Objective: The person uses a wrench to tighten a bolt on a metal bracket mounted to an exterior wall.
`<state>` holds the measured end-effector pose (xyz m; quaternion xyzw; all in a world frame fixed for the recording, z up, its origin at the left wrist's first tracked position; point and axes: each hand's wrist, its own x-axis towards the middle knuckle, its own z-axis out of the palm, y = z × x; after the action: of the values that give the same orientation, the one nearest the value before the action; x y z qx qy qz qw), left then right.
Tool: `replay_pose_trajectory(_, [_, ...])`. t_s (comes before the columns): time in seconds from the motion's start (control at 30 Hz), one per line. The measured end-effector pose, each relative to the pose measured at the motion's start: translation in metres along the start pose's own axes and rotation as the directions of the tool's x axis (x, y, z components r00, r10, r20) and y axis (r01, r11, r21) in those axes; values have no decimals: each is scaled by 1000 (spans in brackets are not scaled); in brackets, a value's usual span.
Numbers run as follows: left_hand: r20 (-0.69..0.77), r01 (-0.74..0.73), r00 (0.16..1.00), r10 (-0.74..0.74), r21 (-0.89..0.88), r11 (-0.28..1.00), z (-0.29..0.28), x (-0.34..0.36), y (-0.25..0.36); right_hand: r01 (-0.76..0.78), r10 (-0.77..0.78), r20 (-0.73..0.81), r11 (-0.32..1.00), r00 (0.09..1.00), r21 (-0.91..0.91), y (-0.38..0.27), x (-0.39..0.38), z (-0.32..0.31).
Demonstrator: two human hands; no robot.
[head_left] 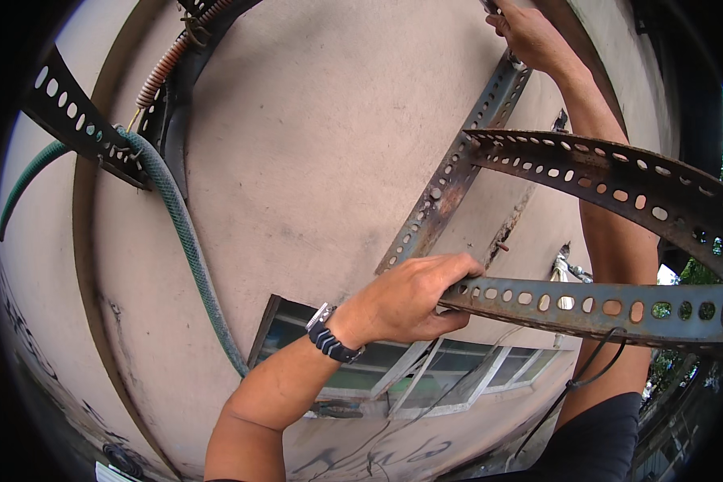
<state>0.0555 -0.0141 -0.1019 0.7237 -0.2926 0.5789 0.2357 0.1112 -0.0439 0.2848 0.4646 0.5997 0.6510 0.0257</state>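
My left hand (410, 299) grips the near end of a rusty perforated angle bar (594, 305) that runs level to the right. A dark wristwatch (329, 337) sits on that wrist. My right hand (530, 36) reaches up to the top of a slanted perforated steel brace (450, 185) fixed against the beige wall (313, 136); its fingers curl around the brace's upper end. A second rusty perforated bar (618, 181) crosses in front of my right forearm.
A green hose (181, 225) hangs down the wall past another perforated bracket (80, 116) at the left, with an orange coiled tube (165, 68) above. A window frame (402, 369) lies below. A black cable (570, 386) dangles from the lower bar. Trees show at the right.
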Motion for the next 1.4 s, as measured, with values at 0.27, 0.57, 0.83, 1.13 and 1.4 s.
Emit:
replay_pose_trajectory(0.27, [-19,-14,1000,15,18,1000,3,-1,-5,-50,50,-2,999,999,15,-5,-3,-2])
replay_pose_trajectory(0.57, [-3,-29,1000,29,-32,999,4,0,-2,-548,548,33,836,836,-25,47,37,12])
replay_pose_trajectory(0.83, [-16,-11,1000,11,-1,1000,5,-2,-6,-460,489,-194,870,851,175,16,15,-20])
replay_pose_trajectory(1.13, [-5,-19,1000,19,-34,999,2,1,-1,47,-49,59,999,997,25,-14,-2,-9])
replay_pose_trajectory(1.4, [-11,-22,1000,22,8,1000,0,-1,-5,108,-119,144,991,982,80,-10,4,-3])
